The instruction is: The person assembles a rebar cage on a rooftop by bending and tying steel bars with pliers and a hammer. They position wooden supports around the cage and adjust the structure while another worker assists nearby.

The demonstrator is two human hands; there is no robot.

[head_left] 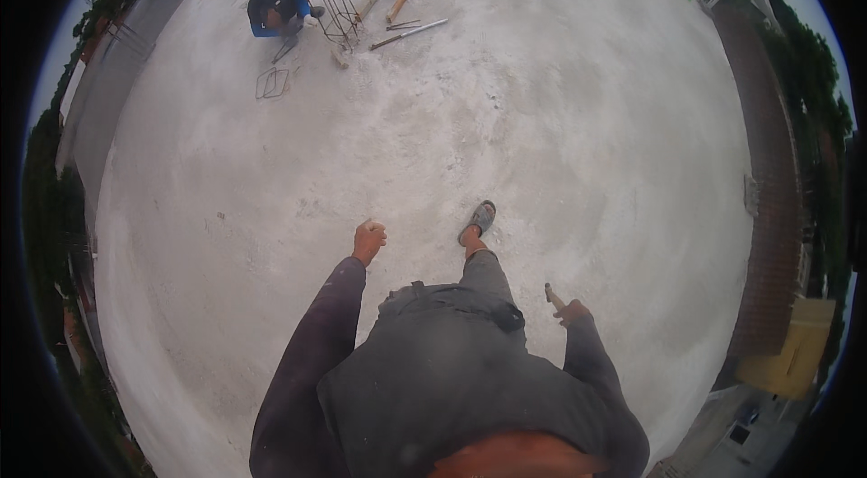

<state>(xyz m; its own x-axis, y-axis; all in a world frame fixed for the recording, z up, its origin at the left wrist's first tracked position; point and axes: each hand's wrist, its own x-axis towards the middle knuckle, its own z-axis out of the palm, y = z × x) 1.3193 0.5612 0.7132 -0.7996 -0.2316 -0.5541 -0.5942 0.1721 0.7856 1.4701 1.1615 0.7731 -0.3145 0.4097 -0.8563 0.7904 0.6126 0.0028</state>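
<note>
I saw my left hand [368,239] clenched into a fist over the concrete roof slab [560,117], holding nothing visible. My right hand [571,310] had its grip closed on a short wooden handle [553,295], low beside my right hip. One sandalled foot [478,220] stood on the slab between both hands. Near the slab's far left edge, a crouching person [275,6] worked beside a rebar cage [338,13].

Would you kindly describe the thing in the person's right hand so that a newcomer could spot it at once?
On the wide pale concrete slab, find the standing wearer's grey trousers. Beside them the right hand grips a short stick-like handle, brownish, poking forward. Unlike the closed, seemingly empty left hand, it alone carries something.
</note>
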